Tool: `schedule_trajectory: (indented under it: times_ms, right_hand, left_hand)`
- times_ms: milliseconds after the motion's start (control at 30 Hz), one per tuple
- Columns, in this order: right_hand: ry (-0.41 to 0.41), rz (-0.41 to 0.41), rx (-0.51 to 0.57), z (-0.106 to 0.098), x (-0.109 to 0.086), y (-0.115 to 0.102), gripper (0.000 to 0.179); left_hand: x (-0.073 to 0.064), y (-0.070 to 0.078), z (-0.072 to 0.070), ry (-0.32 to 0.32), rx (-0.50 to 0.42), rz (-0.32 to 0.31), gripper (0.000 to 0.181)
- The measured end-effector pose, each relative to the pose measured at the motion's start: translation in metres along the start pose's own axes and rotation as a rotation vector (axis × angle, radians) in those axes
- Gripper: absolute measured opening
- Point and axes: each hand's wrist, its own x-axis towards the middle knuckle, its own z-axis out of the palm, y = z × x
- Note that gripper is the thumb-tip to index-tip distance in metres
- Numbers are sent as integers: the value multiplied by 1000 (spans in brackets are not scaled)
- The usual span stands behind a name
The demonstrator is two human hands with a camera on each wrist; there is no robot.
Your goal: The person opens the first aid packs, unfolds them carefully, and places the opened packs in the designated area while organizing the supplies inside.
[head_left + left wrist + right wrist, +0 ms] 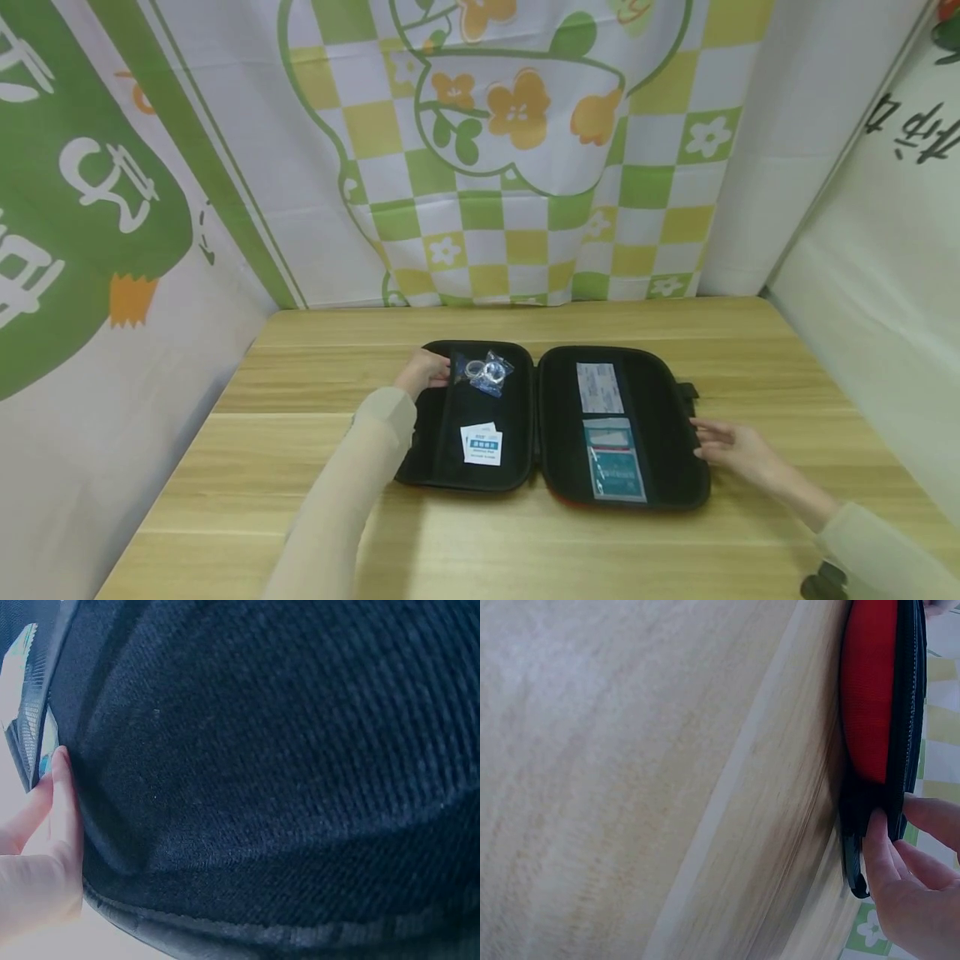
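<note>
A zippered case [537, 408], black inside and red outside, lies unfolded on the table. My left hand [424, 372] reaches into its left half and pinches the edge of the black pocket [64, 660] between thumb and fingers. A pale packet [49, 735] shows by those fingertips, partly hidden. My right hand [738, 450] holds the outer rim of the right half, thumb and fingers on either side; the red shell [870, 690] shows beside it. Clear-wrapped rolls [491, 372] and white square packets [482, 446] sit in the left half.
In the right half are a white paper packet [600, 387] and a teal packet [617, 471]. A black strap [687, 392] sticks out at the right edge. The wooden table [480, 542] meets patterned cloth [525, 242] at the back.
</note>
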Motion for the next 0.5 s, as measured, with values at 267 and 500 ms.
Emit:
schedule_trajectory:
  times_ms: [267,500]
  right_hand:
    - [0,6,2,1,1,0,50]
    - [0,19,-12,0,0,-1,50]
  left_hand:
    - [4,-6,1,-44,-26,-13,52]
    - [5,2,-9,-23,181,61,27]
